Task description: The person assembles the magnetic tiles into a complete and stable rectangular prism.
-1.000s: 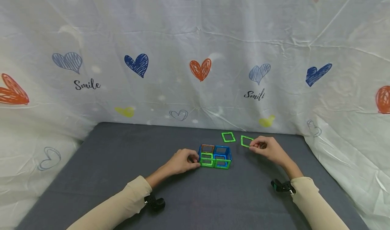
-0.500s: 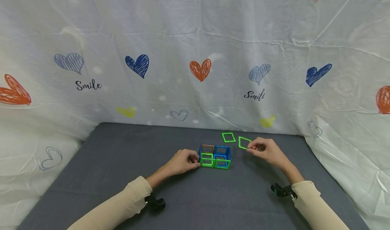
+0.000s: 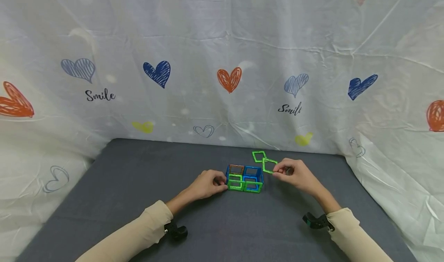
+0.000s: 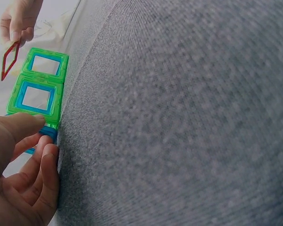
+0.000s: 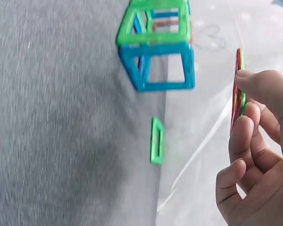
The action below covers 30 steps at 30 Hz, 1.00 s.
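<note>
My left hand (image 3: 207, 184) holds the left end of a boxy frame of magnetic tiles (image 3: 244, 186). In the left wrist view its thumb lies on a green tile (image 4: 41, 76), fingers curled at the blue edge (image 4: 48, 132). My right hand (image 3: 299, 174) pinches a square magnetic tile (image 3: 264, 166) between thumb and fingers, right of the frame. That tile looks green from the head; the right wrist view shows red and green along its edge (image 5: 239, 61). A loose green tile (image 3: 254, 157) lies behind, partly overlapped by the held one in the head view.
A dark grey cloth (image 3: 156, 165) covers the table. Behind and at both sides hangs a white curtain (image 3: 194, 108) printed with hearts. Each wrist wears a black camera strap, such as the right one (image 3: 317, 221).
My right hand has brought the pinched tile leftward and slightly nearer, closer to the tile frame. The left hand and the frame have stayed in place.
</note>
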{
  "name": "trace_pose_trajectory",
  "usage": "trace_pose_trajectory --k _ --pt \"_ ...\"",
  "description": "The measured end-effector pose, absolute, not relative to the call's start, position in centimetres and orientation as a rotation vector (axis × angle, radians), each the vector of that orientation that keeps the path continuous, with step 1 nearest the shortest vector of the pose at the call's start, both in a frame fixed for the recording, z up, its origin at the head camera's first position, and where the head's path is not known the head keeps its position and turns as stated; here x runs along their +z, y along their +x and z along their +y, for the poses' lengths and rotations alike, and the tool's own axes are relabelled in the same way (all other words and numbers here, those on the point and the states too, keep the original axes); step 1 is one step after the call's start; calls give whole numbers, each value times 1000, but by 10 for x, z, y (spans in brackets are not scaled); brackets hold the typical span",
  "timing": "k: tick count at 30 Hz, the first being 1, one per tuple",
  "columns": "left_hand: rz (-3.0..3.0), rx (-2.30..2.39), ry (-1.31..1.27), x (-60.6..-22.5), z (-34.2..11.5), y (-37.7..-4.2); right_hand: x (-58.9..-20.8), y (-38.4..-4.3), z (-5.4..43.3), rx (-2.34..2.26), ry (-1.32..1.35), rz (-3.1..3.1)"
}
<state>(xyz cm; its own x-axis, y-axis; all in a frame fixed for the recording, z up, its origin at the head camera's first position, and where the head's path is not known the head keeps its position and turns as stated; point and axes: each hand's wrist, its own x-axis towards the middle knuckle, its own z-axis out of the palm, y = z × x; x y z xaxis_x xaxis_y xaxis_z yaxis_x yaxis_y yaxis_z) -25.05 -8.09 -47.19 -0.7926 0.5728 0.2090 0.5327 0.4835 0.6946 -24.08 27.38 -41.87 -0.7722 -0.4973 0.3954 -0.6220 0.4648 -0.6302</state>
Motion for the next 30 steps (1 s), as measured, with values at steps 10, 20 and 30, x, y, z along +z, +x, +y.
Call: trace_pose_trajectory --k 10,20,30 --pt "2671 1219 1020 -472 -81 -250 -421 -240 251 1189 1041 -2586" --pt "2668 1221 1025 -471 -80 -249 -421 -239 235 1170 1015 -2664" --pt "2672 1218 1025 -470 -80 -248 -425 -245 231 1166 1047 -2735"
